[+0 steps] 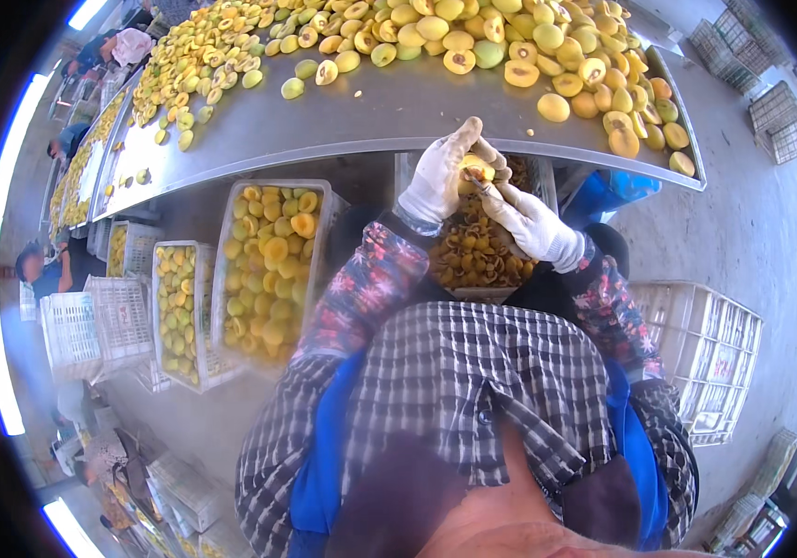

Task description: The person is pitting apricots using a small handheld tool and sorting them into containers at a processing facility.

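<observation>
My left hand [443, 174], in a whitish knit glove, holds a yellow halved stone fruit [475, 169] just off the front edge of the metal table [370, 104]. My right hand [527, 220], gloved alike, grips a small metal tool [480, 185] whose tip is at the fruit's brown centre. The tool's handle is mostly hidden by the fingers. Below both hands stands a container of brown and orange fruit scraps [478, 254], partly covered by my gloves. On the table lies a large heap of halved yellow and green fruit [433, 28].
Crates of fruit halves [272, 272] [178, 307] stand on the floor at the left. An empty-looking white crate [712, 363] is at the right, and a blue container [611, 192] sits under the table's right end. Other people [46, 268] are along the far left.
</observation>
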`<move>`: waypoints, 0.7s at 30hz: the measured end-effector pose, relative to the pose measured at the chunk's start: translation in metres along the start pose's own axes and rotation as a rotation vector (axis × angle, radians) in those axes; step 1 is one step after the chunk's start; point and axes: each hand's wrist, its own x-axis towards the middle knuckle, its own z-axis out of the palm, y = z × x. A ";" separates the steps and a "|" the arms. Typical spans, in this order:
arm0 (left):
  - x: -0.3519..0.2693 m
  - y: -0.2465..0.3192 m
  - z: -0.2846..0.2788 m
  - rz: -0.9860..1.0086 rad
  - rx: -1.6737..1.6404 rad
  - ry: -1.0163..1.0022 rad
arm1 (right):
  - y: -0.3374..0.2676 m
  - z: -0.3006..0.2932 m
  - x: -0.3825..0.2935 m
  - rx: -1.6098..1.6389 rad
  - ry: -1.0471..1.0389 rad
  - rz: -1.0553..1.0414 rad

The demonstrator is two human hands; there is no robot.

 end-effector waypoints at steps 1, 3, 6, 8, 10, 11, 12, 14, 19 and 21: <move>0.002 0.000 -0.001 -0.062 -0.016 -0.029 | -0.012 0.006 -0.006 0.203 0.034 0.218; -0.002 -0.005 0.003 -0.062 -0.108 -0.035 | -0.021 0.023 -0.012 0.584 0.124 0.394; -0.016 -0.008 0.021 -0.028 -0.281 0.061 | -0.013 0.025 -0.020 0.996 0.058 0.536; -0.018 -0.011 0.027 -0.057 -0.245 0.092 | 0.004 0.015 -0.025 1.183 -0.149 0.473; -0.008 -0.028 0.001 0.310 0.415 -0.015 | -0.001 0.020 -0.027 1.184 -0.126 0.500; -0.010 -0.027 0.005 0.346 0.500 0.055 | 0.000 0.020 -0.031 1.136 -0.042 0.538; -0.017 -0.025 0.009 0.151 0.475 0.174 | 0.003 0.019 -0.034 1.088 0.042 0.576; -0.027 -0.008 -0.006 0.313 0.848 0.273 | 0.007 0.010 -0.042 1.152 -0.096 0.604; -0.068 0.055 -0.097 0.134 1.322 0.685 | 0.057 -0.011 -0.062 -0.419 -0.222 0.343; -0.097 0.087 -0.127 -0.033 1.801 0.873 | 0.061 -0.008 -0.060 -0.708 -0.267 0.396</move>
